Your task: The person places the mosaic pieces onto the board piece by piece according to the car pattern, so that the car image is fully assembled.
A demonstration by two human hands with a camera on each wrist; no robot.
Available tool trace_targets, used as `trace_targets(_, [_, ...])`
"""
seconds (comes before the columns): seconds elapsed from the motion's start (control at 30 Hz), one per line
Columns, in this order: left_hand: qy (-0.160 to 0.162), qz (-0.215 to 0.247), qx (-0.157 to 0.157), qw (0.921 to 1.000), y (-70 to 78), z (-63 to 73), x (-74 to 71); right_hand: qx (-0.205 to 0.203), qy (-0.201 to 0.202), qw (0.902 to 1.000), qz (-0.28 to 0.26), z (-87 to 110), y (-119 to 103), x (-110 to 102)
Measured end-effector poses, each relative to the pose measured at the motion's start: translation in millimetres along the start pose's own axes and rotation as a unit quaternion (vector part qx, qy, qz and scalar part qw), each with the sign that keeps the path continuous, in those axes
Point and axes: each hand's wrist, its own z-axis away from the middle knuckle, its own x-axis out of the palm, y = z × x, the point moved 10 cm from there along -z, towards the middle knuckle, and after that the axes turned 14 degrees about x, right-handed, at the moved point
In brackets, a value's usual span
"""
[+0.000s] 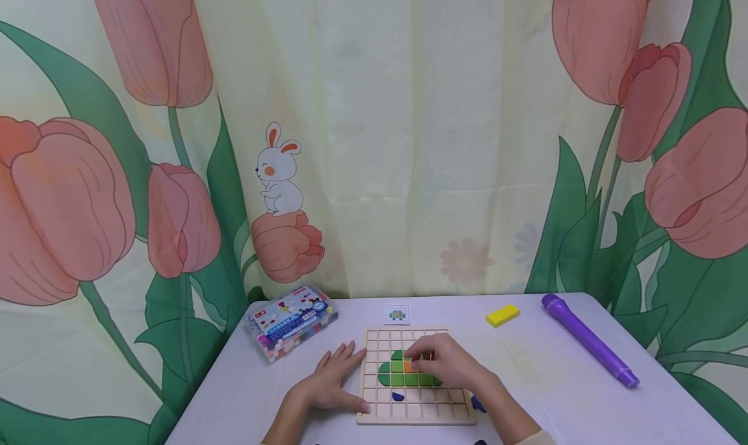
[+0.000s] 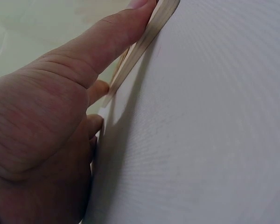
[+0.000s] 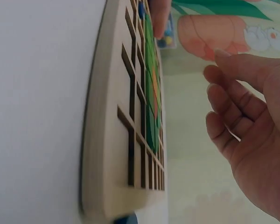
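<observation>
A wooden grid board (image 1: 417, 417) lies on the white table. Green tiles (image 1: 397, 379) and an orange tile (image 1: 408, 366) fill several of its middle squares. Below them sits a dark blue half-round piece (image 1: 398, 397). My left hand (image 1: 333, 381) is spread at the board's left side, its thumb (image 2: 116, 35) on the near corner and a fingertip at the left edge. Over the tiles hovers my right hand (image 1: 447, 359), thumb (image 3: 238, 65) and fingers loosely bent; the right wrist view shows nothing between them, and they stand off from the board.
A small picture card (image 1: 397, 314) lies behind the board. A clear box of colored pieces (image 1: 295, 321) is at the back left. At the right are a yellow block (image 1: 503, 315) and a purple microphone-shaped stick (image 1: 590, 341). Dark blue pieces (image 1: 478, 404) lie beside the right forearm.
</observation>
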Motion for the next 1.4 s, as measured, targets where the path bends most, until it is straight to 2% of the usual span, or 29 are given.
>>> trace_targets(0.17, [0.0,-0.001,0.001,1.0,0.8,-0.4,-0.8,0.006,0.022,0.9997,0.0,6.3,11,-18])
trace_targets(0.37, [-0.002,0.0,-0.005,1.0,-0.3,-0.9,-0.5,0.034,0.049,0.9982,0.005,16.6,28,-38])
trace_targets(0.6, [-0.002,0.001,-0.009,1.0,-1.2,-0.8,-0.4,0.05,0.062,0.9968,0.01,28.0,46,-59])
trace_targets(0.77, [0.003,0.009,-0.001,1.0,1.0,0.0,-0.2,0.072,0.073,0.9947,0.004,32.2,61,-73])
trace_targets(0.97, [0.006,0.013,0.004,0.9999,3.8,1.3,-1.0,0.082,0.069,0.9942,-0.006,36.4,74,-86])
trace_targets(1.23, [0.007,0.013,0.006,0.9999,5.5,1.8,-1.7,0.088,0.059,0.9943,0.004,38.7,91,-92])
trace_targets(1.4, [0.004,0.013,0.003,0.9999,4.8,1.9,-1.3,0.095,0.031,0.995,-0.004,40.6,104,-94])
